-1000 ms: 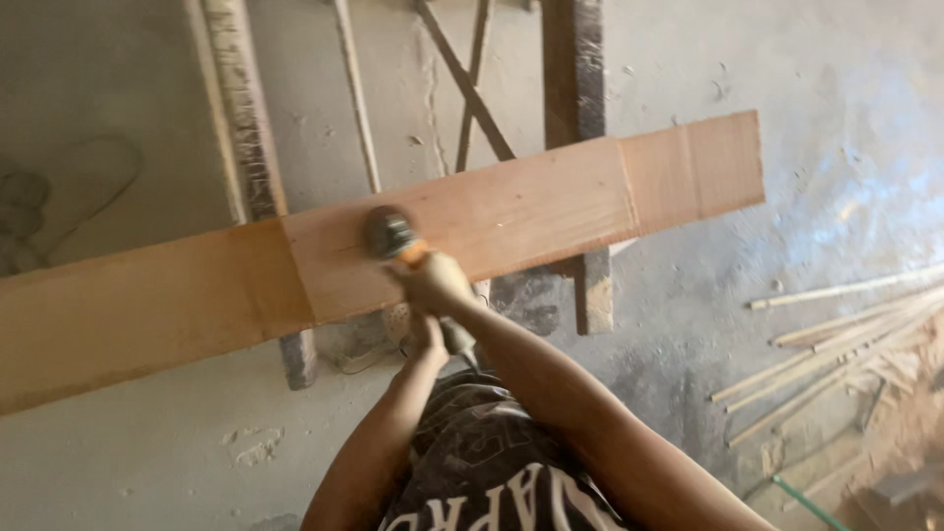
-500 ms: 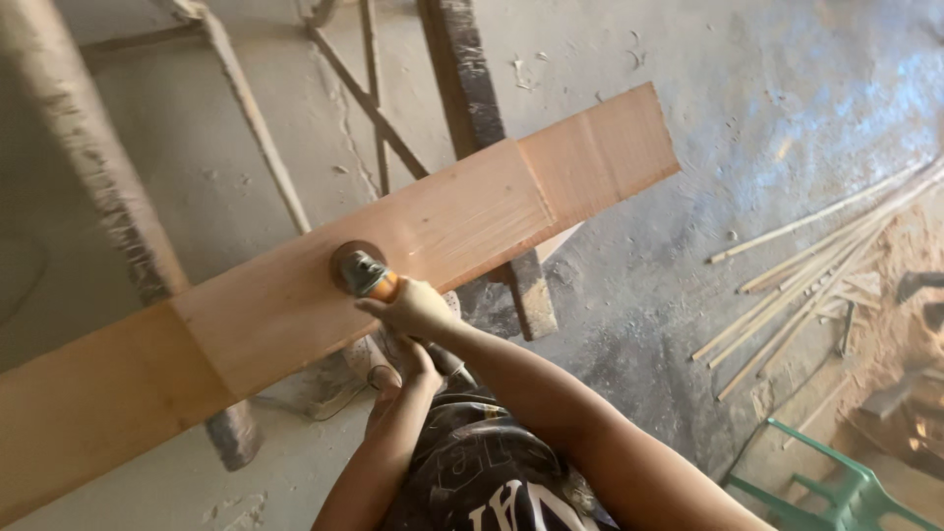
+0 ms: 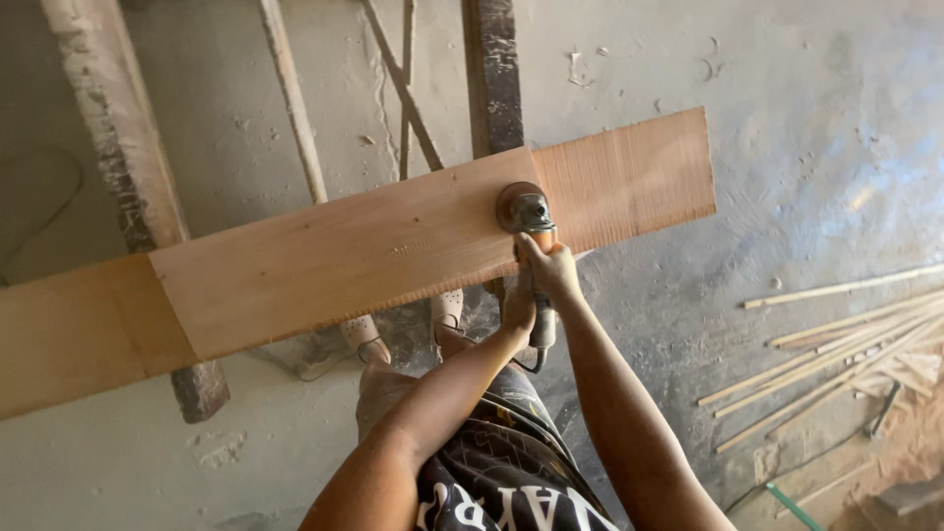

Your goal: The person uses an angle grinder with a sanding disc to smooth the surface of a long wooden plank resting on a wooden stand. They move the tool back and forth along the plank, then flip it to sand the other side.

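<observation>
Setting: a woodworking shop, rough and informal. Evidence: long raw wooden board (image 3: 374,265) laid flat across dark, worn timber supports (image 3: 494,74); board surface shows two tones, paler and smoother towards one end. Handheld power sander (image 3: 526,211) with round disc rests on the board's face. Bare concrete floor (image 3: 816,128), dusty, scuffed and stained. Bundle of thin wooden strips (image 3: 846,354) lies loose on the floor at the right, with a patch of reddish sawdust (image 3: 914,433) beside them. More rough planks (image 3: 113,138) lean or lie beyond the board.
</observation>
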